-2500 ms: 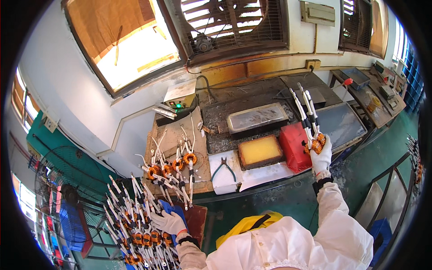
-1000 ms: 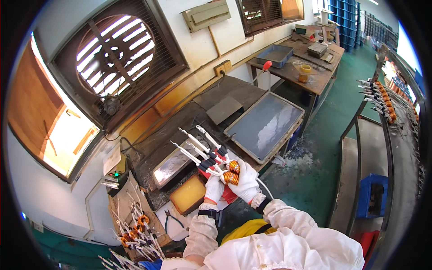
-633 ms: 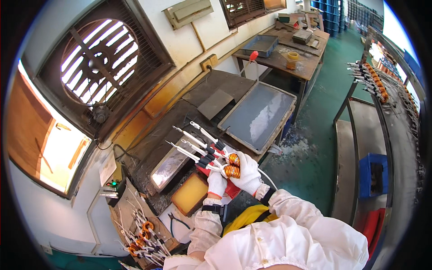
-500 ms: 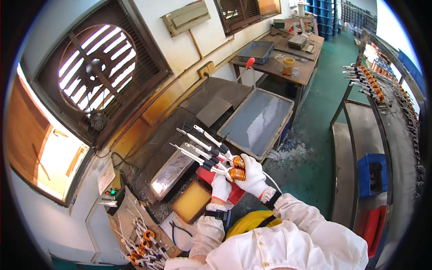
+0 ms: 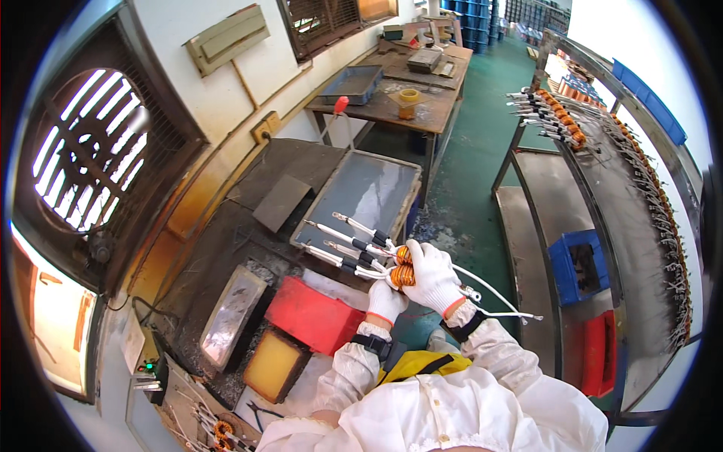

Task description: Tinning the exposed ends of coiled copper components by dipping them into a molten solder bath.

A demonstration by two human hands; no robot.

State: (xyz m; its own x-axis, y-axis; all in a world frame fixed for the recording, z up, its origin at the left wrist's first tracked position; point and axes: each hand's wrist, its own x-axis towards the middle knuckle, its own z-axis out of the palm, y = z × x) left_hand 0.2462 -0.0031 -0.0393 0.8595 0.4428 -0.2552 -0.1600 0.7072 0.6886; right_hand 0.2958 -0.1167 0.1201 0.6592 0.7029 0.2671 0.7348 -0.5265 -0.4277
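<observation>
Both my hands wear white knit gloves and hold a pair of copper-wound toroid coils (image 5: 404, 267) in front of me. My right hand (image 5: 434, 277) wraps over the coils from the right, its fingers closed on them. Just below, my left hand (image 5: 386, 301) is closed around the lower side of the coils and their leads, its fingertips partly hidden. White sleeved leads (image 5: 339, 235) with black bands and metal lugs fan out to the left, toward a grey rectangular tray (image 5: 365, 192). Other white leads (image 5: 493, 290) trail to the right behind my right hand.
A red box (image 5: 312, 315) and a tray of yellow material (image 5: 271, 365) sit left of my hands, beside a shiny metal-filled trough (image 5: 232, 316). Pliers (image 5: 263, 413) and more coils (image 5: 224, 429) lie lower left. At right stands a rack (image 5: 640, 196) holding rows of coils.
My view has swung to the right, so the bench appears farther left. My hands have moved right with the coils, away from the red box, which now shows more fully.
</observation>
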